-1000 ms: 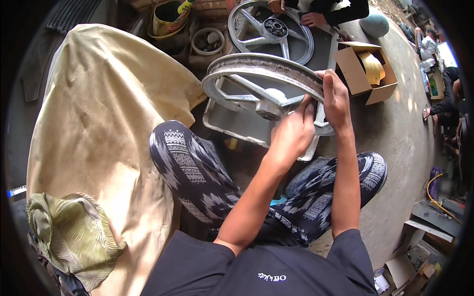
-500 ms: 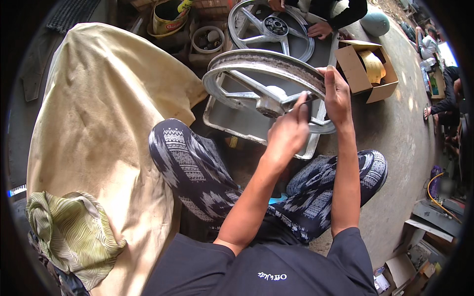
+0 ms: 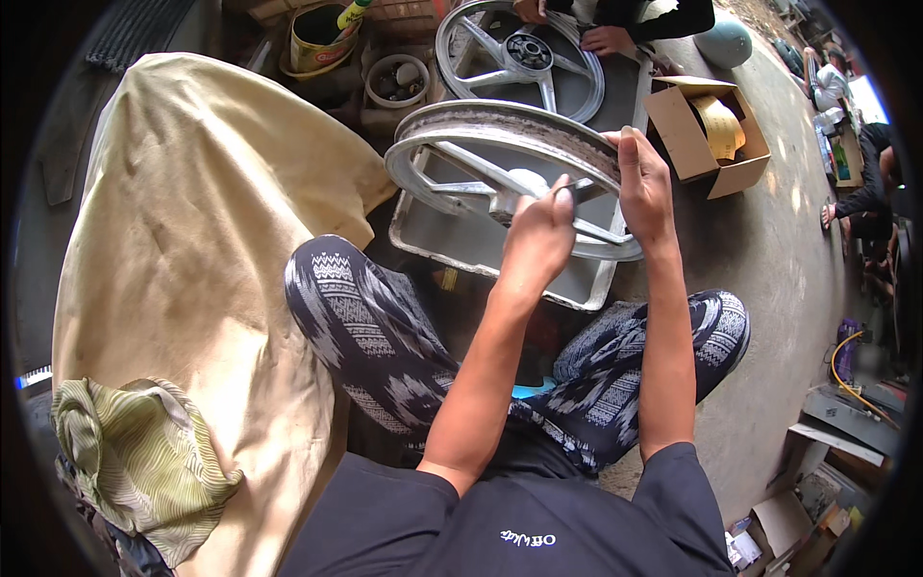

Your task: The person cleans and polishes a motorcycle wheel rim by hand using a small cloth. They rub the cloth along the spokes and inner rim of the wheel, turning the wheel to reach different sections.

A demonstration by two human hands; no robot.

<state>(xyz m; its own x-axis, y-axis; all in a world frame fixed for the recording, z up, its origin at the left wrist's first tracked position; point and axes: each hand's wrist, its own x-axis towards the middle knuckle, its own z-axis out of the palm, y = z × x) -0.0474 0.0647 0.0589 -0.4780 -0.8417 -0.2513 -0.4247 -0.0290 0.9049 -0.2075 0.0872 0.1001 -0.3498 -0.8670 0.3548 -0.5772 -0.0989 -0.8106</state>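
A silver spoked wheel [image 3: 452, 144] is tilted in front of me, over a pale-edged tray [image 3: 452, 258]. My right hand [image 3: 646, 188] grips the wheel's rim at its right side, thumb up. Near the hub, my left hand [image 3: 538, 236] is closed on a small dark piece [image 3: 581, 189], pressed toward a spoke. Fingers hide most of that piece; it looks like folded sandpaper. Part of the hub also lies behind the left hand.
Beyond, a co-worker's hand [image 3: 606, 40] rests at a second spoked wheel [image 3: 500, 77]. An open cardboard box [image 3: 685, 144] holds a yellow-brown roll [image 3: 719, 130]. Buckets [image 3: 397, 81] stand at the back. A beige cover [image 3: 192, 240] drapes something bulky on my left, with a patterned cloth [image 3: 144, 462] on it.
My left hand has slid left along the spoke, closer to the hub, with the dark piece. My right hand keeps its hold on the rim. The co-worker's hands have shifted slightly at their wheel.
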